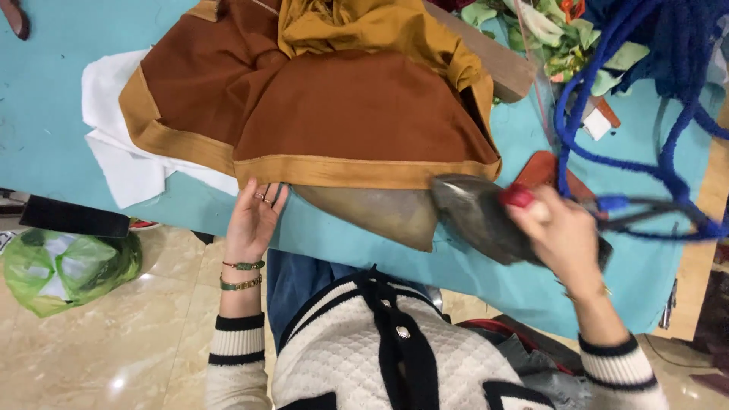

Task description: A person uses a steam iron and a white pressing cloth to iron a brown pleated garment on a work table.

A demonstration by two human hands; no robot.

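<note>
Nearest to me, my white quilted cardigan (pixel 357 357) with its dark trim is filling the bottom of the view, above the glossy tiled floor (pixel 129 342).

My left hand (pixel 253 216) is lying flat, fingers loosely apart, on the edge of the teal table (pixel 45 114), its fingertips touching the mustard hem band (pixel 364 171) of the brown garment (pixel 357 110). It is gripping nothing. Rings are showing on it, and green and gold bracelets (pixel 243 274) are circling the wrist.

My right hand (pixel 558 239) is clenched around the red handle (pixel 518 197) of a dark iron (pixel 474 216). The iron is blurring with motion, its nose pointing left, just beside the hem's right end and next to the tan pressing form (pixel 380 215) that is poking out from under the garment.

The garment is spreading across the middle of the table, with white cloth (pixel 114 129) lying under its left side and mustard fabric (pixel 364 26) bunching on top farther back.

At my left, a green plastic bag (pixel 68 269) is sitting on the floor. At the far right, a thick blue cord (pixel 653 114) is looping over the table, with green fabric scraps (pixel 554 30) piling behind it.
</note>
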